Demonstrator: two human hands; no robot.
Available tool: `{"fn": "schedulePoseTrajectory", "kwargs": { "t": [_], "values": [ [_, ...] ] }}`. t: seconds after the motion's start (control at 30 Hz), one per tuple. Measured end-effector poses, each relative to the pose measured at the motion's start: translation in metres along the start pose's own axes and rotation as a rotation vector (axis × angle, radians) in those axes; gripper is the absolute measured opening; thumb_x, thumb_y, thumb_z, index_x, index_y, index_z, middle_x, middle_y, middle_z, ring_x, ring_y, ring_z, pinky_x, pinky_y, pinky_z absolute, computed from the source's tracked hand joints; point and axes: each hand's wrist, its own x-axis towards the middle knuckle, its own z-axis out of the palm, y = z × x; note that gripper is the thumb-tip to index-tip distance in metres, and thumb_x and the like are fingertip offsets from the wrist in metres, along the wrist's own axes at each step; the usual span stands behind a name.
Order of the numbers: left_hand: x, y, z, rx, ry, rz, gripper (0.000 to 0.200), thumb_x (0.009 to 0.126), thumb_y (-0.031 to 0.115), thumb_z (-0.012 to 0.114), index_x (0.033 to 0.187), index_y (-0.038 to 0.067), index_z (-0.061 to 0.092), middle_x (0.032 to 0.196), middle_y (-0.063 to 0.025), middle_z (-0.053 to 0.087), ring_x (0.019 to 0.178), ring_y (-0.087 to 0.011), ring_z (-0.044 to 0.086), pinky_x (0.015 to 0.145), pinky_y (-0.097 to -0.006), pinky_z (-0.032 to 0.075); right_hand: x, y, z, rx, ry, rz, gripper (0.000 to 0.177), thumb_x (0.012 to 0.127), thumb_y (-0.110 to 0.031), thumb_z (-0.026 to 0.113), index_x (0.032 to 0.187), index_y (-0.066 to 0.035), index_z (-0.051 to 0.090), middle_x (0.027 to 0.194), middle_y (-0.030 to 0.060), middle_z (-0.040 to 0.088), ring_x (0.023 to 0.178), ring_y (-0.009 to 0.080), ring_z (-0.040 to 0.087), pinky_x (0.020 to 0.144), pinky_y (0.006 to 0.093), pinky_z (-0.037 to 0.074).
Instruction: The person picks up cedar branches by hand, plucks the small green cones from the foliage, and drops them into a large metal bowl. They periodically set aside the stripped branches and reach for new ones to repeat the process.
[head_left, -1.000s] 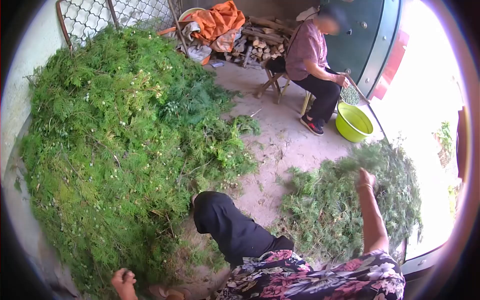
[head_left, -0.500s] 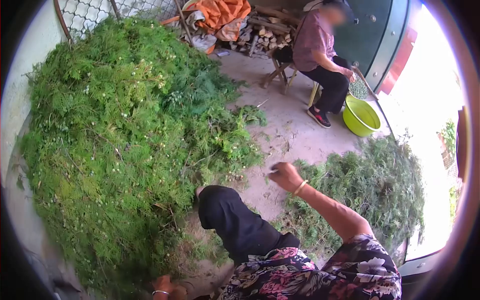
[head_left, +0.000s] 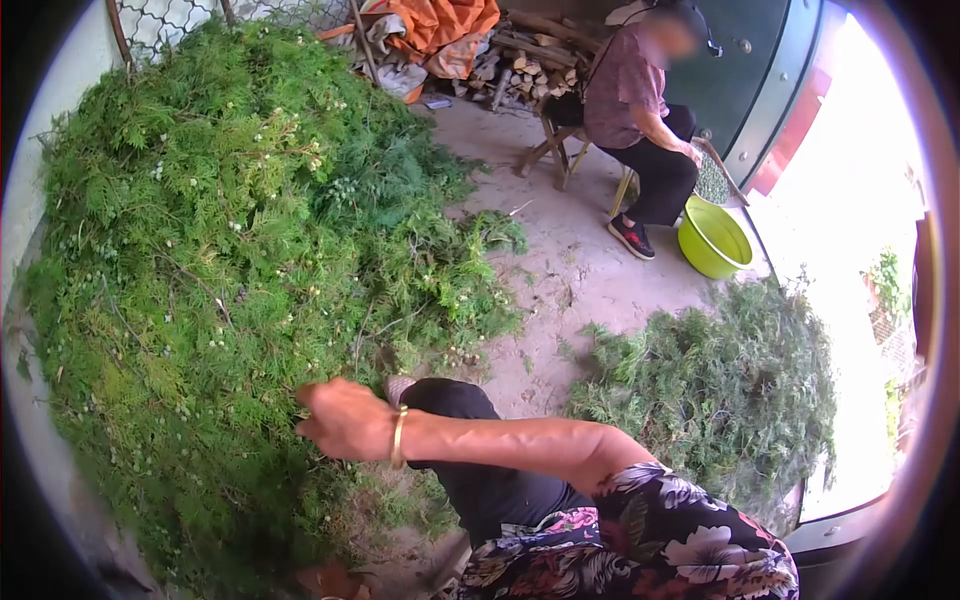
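Note:
My right hand (head_left: 345, 420), with a gold bangle (head_left: 399, 437) at its wrist, stretches across my bent knee to the near side of a large heap of green conifer branches (head_left: 200, 290). Its back faces me and the fingers are curled. Whatever they hold, if anything, is hidden. Low at the bottom edge, my left hand (head_left: 335, 580) is dark and mostly cut off beside the heap's lower end, so its fingers cannot be read. Small pale cones or berries dot the branches. A smaller pile of branches (head_left: 720, 390) lies to my right.
Another person (head_left: 640, 120) sits on a chair at the back, hands over a tray of small green pieces (head_left: 712, 180). By their feet stands a yellow-green basin (head_left: 715, 240). Stacked firewood (head_left: 530, 75) and an orange tarp (head_left: 440, 35) are behind. Concrete floor (head_left: 560, 270) runs between the piles.
My right hand has swung left from above the floor near the smaller pile to the large heap. The left hand has sunk slightly at the bottom edge. The view has shifted a little.

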Motion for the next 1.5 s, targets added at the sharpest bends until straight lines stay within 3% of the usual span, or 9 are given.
{"fn": "schedulePoseTrajectory", "kwargs": {
  "t": [0.43, 0.63, 0.7, 0.9, 0.93, 1.23, 1.33, 1.43, 1.5],
  "values": [
    [0.06, 0.031, -0.008, -0.35, -0.002, -0.268, 0.042, 0.069, 0.033, 0.067, 0.098, 0.002, 0.061, 0.096, -0.0235, 0.063, 0.092, -0.0391, 0.059, 0.081, -0.0455, 0.047, 0.089, -0.012, 0.032, -0.037, 0.027, -0.12, 0.028, 0.076, -0.018, 0.065, 0.078, 0.01, 0.063, 0.071, 0.0277, 0.062, 0.072, 0.0383, 0.065, 0.067, 0.0402, 0.053],
    [0.116, 0.062, 0.015, -0.304, 0.047, -0.254, 0.041, 0.073, 0.02, 0.067, 0.108, 0.0, 0.059, 0.098, -0.0224, 0.063, 0.086, -0.0363, 0.062, 0.076, -0.0441, 0.051, 0.1, 0.024, 0.047, 0.188, 0.053, -0.081, 0.033, 0.078, -0.02, 0.066, 0.085, 0.012, 0.064, 0.06, 0.0167, 0.061, 0.054, 0.0179, 0.057, 0.052, 0.0316, 0.045],
    [0.14, 0.064, 0.021, -0.439, 0.112, -0.229, 0.034, 0.073, 0.017, 0.068, 0.102, 0.001, 0.06, 0.091, -0.0223, 0.063, 0.084, -0.0367, 0.061, 0.076, -0.0433, 0.051, 0.099, 0.019, 0.038, 0.096, -0.096, 0.063, 0.036, 0.082, -0.017, 0.064, 0.101, 0.013, 0.059, 0.082, 0.0154, 0.066, 0.079, 0.0178, 0.063, 0.073, 0.0266, 0.049],
    [0.216, 0.068, 0.032, -0.377, 0.287, -0.201, 0.021, 0.079, 0.011, 0.058, 0.098, 0.005, 0.061, 0.083, -0.0219, 0.062, 0.078, -0.0369, 0.062, 0.068, -0.0442, 0.052, 0.103, 0.025, 0.027, 0.162, -0.125, 0.242, 0.031, 0.086, -0.015, 0.059, 0.103, 0.011, 0.058, 0.084, 0.0166, 0.066, 0.08, 0.0193, 0.064, 0.076, 0.0288, 0.049],
    [0.224, 0.07, 0.037, -0.301, 0.265, -0.254, 0.02, 0.081, 0.011, 0.054, 0.1, 0.005, 0.06, 0.085, -0.0225, 0.061, 0.076, -0.0367, 0.063, 0.065, -0.0448, 0.052, 0.094, 0.027, 0.04, 0.605, -0.052, 0.105, 0.031, 0.087, -0.015, 0.058, 0.103, 0.011, 0.058, 0.084, 0.0172, 0.067, 0.08, 0.0199, 0.065, 0.078, 0.0296, 0.05],
    [0.231, 0.076, 0.09, -0.159, 0.281, -0.181, 0.023, 0.077, 0.007, 0.055, 0.1, 0.003, 0.056, 0.095, -0.0249, 0.058, 0.077, -0.0384, 0.062, 0.065, -0.0436, 0.053, 0.098, 0.023, 0.034, 0.386, 0.06, 0.227, 0.033, 0.084, -0.016, 0.061, 0.103, 0.011, 0.058, 0.084, 0.0168, 0.066, 0.08, 0.0193, 0.065, 0.077, 0.0282, 0.05],
    [0.225, 0.061, 0.152, -0.75, 0.445, -0.193, 0.02, 0.072, 0.005, 0.06, 0.091, -0.001, 0.058, 0.085, -0.0212, 0.063, 0.075, -0.037, 0.062, 0.065, -0.0414, 0.051, 0.094, 0.004, 0.043, 0.343, 0.088, 0.179, 0.031, 0.083, -0.013, 0.062, 0.102, 0.011, 0.058, 0.083, 0.0156, 0.066, 0.079, 0.0185, 0.064, 0.075, 0.0267, 0.05],
    [0.176, 0.08, 0.059, -1.063, 0.36, -0.21, 0.019, 0.07, 0.0, 0.06, 0.089, -0.004, 0.06, 0.075, -0.0195, 0.064, 0.064, -0.0288, 0.063, 0.059, -0.0367, 0.05, 0.092, 0.026, 0.047, 0.572, 0.058, -0.12, 0.026, 0.083, -0.008, 0.061, 0.101, 0.011, 0.059, 0.081, 0.0143, 0.066, 0.077, 0.0166, 0.064, 0.068, 0.0248, 0.051],
    [0.149, 0.083, -0.015, -1.466, 0.263, -0.203, 0.019, 0.072, -0.001, 0.06, 0.091, -0.004, 0.06, 0.076, -0.017, 0.064, 0.065, -0.0259, 0.063, 0.059, -0.0352, 0.05, 0.093, 0.012, 0.041, 0.332, -0.153, 0.081, 0.021, 0.083, -0.004, 0.061, 0.1, 0.01, 0.061, 0.079, 0.0126, 0.066, 0.073, 0.0136, 0.063, 0.064, 0.0243, 0.05]
  ]
}}
